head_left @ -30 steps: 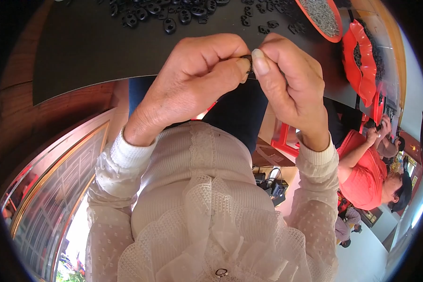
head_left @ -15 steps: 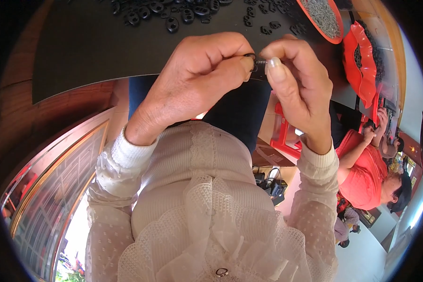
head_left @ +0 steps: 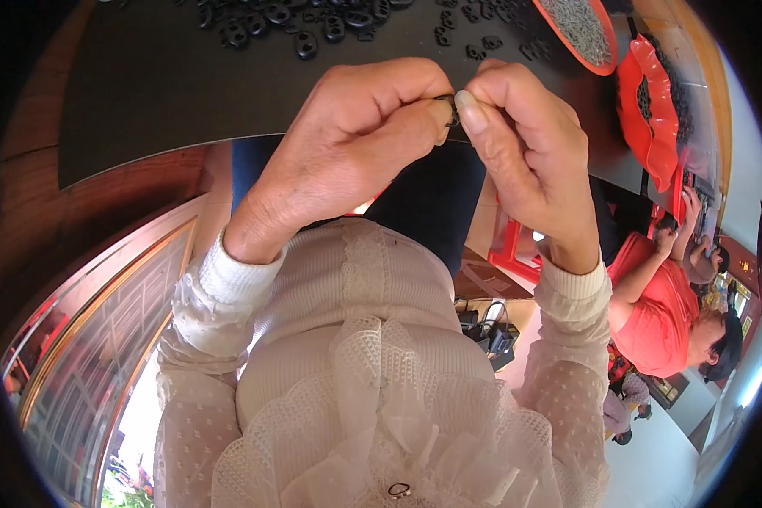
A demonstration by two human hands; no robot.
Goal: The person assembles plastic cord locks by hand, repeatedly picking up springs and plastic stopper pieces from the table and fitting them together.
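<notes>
Over the near edge of the black table mat (head_left: pixel 186 93), both my hands meet fingertip to fingertip. My left hand (head_left: pixel 356 140) pinches a small black plastic cord-lock piece (head_left: pixel 452 110) between thumb and forefinger; only its right edge shows. My right hand (head_left: pixel 533 148) is closed, thumb and forefinger pressed up against that piece. A thin metal spring showed between these fingertips a moment ago; the fingers now hide it. Beyond my hands lie several loose black two-hole cord-lock pieces (head_left: pixel 306 46) and a group of smaller black parts (head_left: pixel 483 46).
A red-rimmed dish (head_left: pixel 611 59) of small metal springs stands at the far right. Beside it is a red wavy-edged bowl (head_left: pixel 652 127) with dark parts. A red plastic stool (head_left: pixel 510 254) is below the table. A person in a red shirt (head_left: pixel 656 309) works at the right.
My right hand has moved left, closing the gap to the black piece. The spring that showed between the fingertips is out of sight. My left hand has barely moved.
</notes>
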